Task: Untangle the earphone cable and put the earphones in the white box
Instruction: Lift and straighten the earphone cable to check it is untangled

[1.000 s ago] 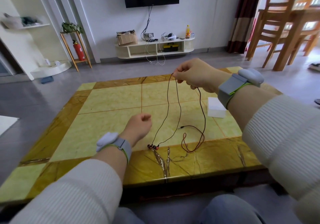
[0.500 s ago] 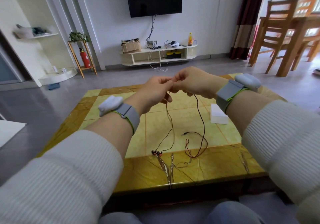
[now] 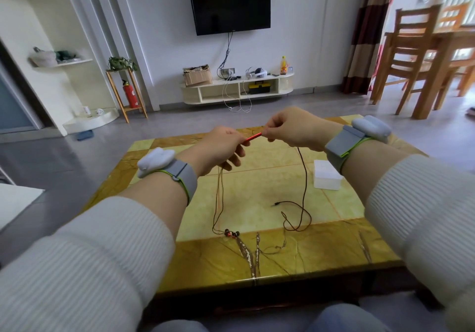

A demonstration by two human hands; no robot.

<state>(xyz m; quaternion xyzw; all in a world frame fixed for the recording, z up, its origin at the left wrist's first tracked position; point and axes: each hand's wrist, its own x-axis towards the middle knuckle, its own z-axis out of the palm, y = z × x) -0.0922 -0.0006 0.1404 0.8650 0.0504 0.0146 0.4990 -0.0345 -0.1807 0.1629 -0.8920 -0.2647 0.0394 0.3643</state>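
Head view: both hands now apart on the earphone cable.

Left hand point(image 3: 221, 149) and right hand point(image 3: 290, 128), joined half a second ago, now pinching a taut red stretch of earphone cable point(image 3: 253, 137); earbuds point(image 3: 231, 233) resting on surface point(image 3: 257, 198), white box point(image 3: 327, 175) unused; untangling under way.

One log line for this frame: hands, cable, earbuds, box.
left hand: pinches cable | right hand: pinches cable | cable: stretched between hands, ends hang to table | earbuds: on table | white box: on table, apart
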